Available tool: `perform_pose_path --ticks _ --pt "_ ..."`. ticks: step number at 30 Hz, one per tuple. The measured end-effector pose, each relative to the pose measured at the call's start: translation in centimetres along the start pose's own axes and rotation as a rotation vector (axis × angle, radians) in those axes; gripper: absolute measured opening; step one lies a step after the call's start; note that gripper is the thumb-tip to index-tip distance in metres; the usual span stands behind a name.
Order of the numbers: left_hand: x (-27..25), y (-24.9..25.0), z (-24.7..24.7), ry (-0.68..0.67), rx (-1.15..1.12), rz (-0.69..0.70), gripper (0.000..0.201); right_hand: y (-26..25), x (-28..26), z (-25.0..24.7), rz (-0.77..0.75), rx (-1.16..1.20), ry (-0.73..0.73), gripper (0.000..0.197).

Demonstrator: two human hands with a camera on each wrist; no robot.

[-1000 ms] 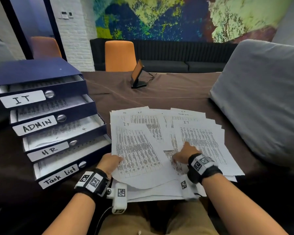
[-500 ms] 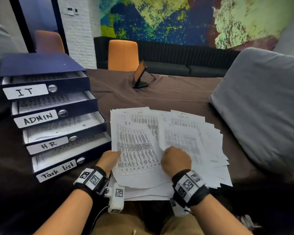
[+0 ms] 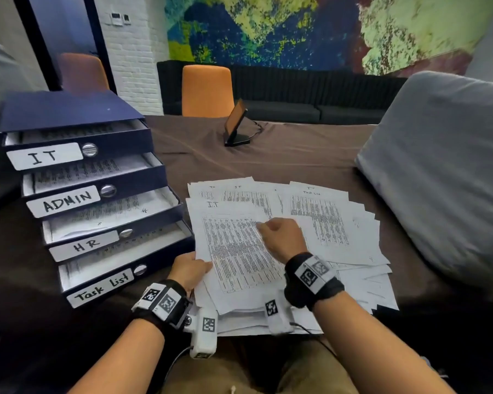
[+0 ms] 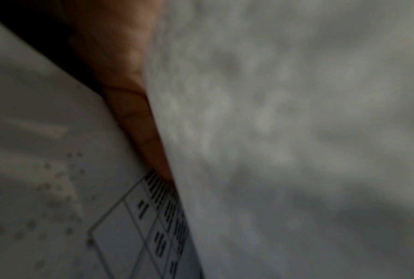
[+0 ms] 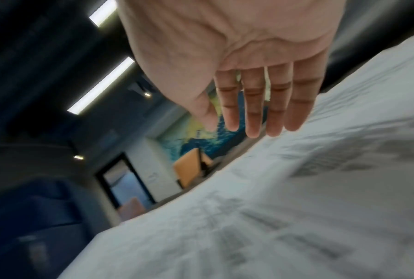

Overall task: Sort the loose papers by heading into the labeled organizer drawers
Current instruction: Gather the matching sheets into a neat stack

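Left hand (image 3: 191,270): grips the left edge of the top sheet, thumb on the printed face; the left wrist view shows a finger (image 4: 139,128) tucked under the lifted page.
Right hand (image 3: 282,237): above the middle of that same sheet; fingers straight and close together in the right wrist view (image 5: 253,102), holding nothing.
Top sheet (image 3: 236,251): between the two hands, headed "IT", lying on the pile.
Loose papers (image 3: 339,231): a fanned pile on the table (image 3: 282,157), spreading beyond and to the right of the right hand; headings readable there include "IT" and "Task List".
Organizer (image 3: 69,112): just left of the left hand, four drawers pulled partly out.
Drawers: IT drawer (image 3: 44,156) on top, then ADMIN drawer (image 3: 66,200), HR drawer (image 3: 83,245), Task List drawer (image 3: 103,287) nearest the left hand.
Done so far: every drawer already shows printed sheets inside.
Left to do: a thick pile remains, so sorting looks well short of finished; the held sheet likely belongs in the top drawer.
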State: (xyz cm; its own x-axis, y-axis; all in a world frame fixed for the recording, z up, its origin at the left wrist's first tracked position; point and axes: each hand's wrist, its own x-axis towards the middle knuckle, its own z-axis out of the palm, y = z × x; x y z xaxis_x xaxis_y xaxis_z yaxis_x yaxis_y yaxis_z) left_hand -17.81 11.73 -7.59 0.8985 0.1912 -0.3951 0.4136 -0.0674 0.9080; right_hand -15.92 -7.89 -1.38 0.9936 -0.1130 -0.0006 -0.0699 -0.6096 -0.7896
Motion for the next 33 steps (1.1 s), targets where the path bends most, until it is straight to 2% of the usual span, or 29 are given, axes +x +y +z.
perform_pose_path --ticks 3,5,7,10,11,15,16,22,24,26,27,29,33 --pt "0.4 0.2 -0.1 -0.007 0.009 -0.01 0.019 3.0 4.0 -2.5 0.234 -0.124 0.152 0.024" --pt "0.6 0.1 0.0 0.001 0.005 -0.009 0.024 4.5 5.4 -2.8 0.367 -0.108 0.129 0.018" --pt "0.7 0.1 0.0 -0.006 0.015 -0.01 0.025 5.0 6.1 -2.3 0.422 -0.057 0.08 0.018" --pt "0.6 0.1 0.1 -0.014 0.013 -0.021 0.026 5.2 6.6 -0.6 0.44 -0.04 -0.037 0.047" --pt "0.4 0.1 0.1 -0.01 0.012 -0.028 0.027 5.0 6.6 0.0 0.437 -0.059 -0.059 0.051" --pt "0.3 0.1 0.0 -0.019 -0.004 -0.027 0.025 4.5 5.7 0.5 0.377 -0.17 -0.117 0.038" --pt "0.4 0.1 -0.1 -0.024 -0.002 -0.027 0.025 4.3 5.7 0.2 0.415 -0.09 -0.113 0.033" --pt "0.7 0.1 -0.8 -0.087 0.024 -0.048 0.029 6.8 5.6 -4.2 0.233 -0.222 0.066 0.033" --pt "1.0 0.0 -1.1 -0.097 0.017 -0.06 0.032 8.9 4.0 -5.9 0.287 -0.16 0.047 0.031" --pt "1.2 0.0 -1.3 -0.112 0.019 -0.074 0.032 10.4 2.0 -6.7 0.41 -0.024 -0.044 0.032" --pt "1.2 0.0 -1.4 -0.123 0.027 -0.078 0.031 10.9 0.7 -7.0 0.437 0.043 -0.111 0.029" --pt "1.0 0.0 -1.4 -0.147 0.038 -0.076 0.029 11.8 -1.1 -7.5 0.498 0.181 -0.138 0.013" --pt "0.3 -0.1 -1.3 -0.19 0.094 -0.048 0.023 12.4 -2.4 -7.7 0.463 0.232 -0.172 0.015"
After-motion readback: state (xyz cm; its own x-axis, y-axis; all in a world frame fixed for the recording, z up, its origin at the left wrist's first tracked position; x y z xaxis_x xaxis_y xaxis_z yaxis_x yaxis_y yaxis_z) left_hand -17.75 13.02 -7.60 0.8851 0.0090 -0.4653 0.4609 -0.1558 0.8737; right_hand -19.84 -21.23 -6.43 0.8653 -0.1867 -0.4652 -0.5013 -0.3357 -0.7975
